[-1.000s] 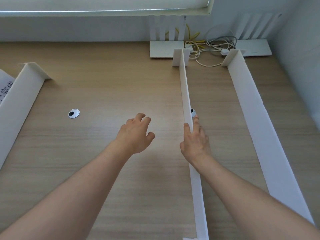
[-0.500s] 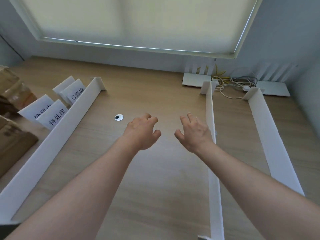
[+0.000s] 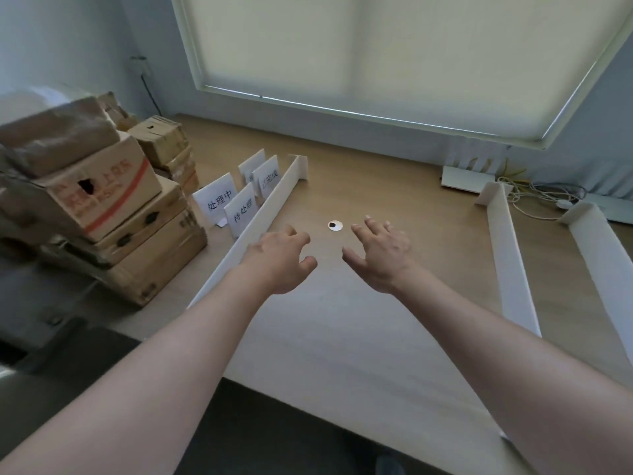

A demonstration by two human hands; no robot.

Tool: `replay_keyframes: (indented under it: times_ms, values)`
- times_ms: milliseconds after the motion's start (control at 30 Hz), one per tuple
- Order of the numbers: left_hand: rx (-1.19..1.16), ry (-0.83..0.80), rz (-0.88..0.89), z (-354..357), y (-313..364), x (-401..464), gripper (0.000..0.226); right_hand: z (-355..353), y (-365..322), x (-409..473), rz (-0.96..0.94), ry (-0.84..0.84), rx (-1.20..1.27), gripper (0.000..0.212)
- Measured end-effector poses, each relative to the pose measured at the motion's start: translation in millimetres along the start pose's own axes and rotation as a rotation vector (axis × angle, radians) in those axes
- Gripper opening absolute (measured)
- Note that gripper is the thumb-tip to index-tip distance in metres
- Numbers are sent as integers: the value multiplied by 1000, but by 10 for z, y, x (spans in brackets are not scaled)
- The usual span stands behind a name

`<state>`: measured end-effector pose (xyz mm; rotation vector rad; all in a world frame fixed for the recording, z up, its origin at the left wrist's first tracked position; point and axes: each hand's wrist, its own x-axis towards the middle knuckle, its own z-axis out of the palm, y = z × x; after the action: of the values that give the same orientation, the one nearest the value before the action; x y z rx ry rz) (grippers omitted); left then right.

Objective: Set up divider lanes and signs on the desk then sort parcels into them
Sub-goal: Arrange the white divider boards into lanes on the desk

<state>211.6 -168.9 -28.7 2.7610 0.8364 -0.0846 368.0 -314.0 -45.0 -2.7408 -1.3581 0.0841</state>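
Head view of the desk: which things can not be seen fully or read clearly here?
- Rearmost sign: its text is hidden by the sign in front of it.
- Right divider: its near end is cut off by the right edge of the picture.
- Left divider: its near part is covered by the left hands' forearm.
- Parcels: the print on the boxes is blurred, and the stack runs past the left edge.
- Cables: too small to tell apart.

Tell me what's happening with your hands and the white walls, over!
Left hand, right hand open, empty. Three white foam-board dividers standing. Paper signs unplaced. Brown cardboard parcels unsorted. Nothing blocking.
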Motion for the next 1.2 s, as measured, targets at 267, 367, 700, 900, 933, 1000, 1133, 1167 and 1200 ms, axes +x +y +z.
replay_keyframes:
  times_ms: [267, 367, 700, 900, 933, 1000, 1133, 1167, 1200]
  values:
    - [5, 22, -41, -317, -1076, -212, 51, 52, -1224, 347, -73, -24, 49, 65]
    - [20, -2, -59, -286, -1447, -35, 51, 227, -1526, 642, -114, -19, 37, 64]
    - [7, -96, -113, -116, -2507, 776, 51, 851, -2159, 1759, -157, -126, -3, 57]
    - [-17, -139, -65, -114, -2900, 1162, 50, 990, -2363, 2177, -79, -171, 84, 55]
    - [-23, -140, -51, -97, -2959, 1235, 49, 1028, -2403, 2226, -52, -179, 99, 54]
    - [-34, -154, -21, -35, -3069, 1384, 49, 1121, -2483, 2305, 5, -202, 124, 53]
    - [-24, -206, 35, 155, -3244, 1633, 49, 1324, -2641, 2399, 130, -251, 147, 56]
    - [-18, -216, 43, 205, -3284, 1680, 49, 1368, -2679, 2420, 167, -259, 157, 55]
    - [-16, -232, 48, 252, -3324, 1721, 49, 1412, -2712, 2445, 200, -269, 165, 55]
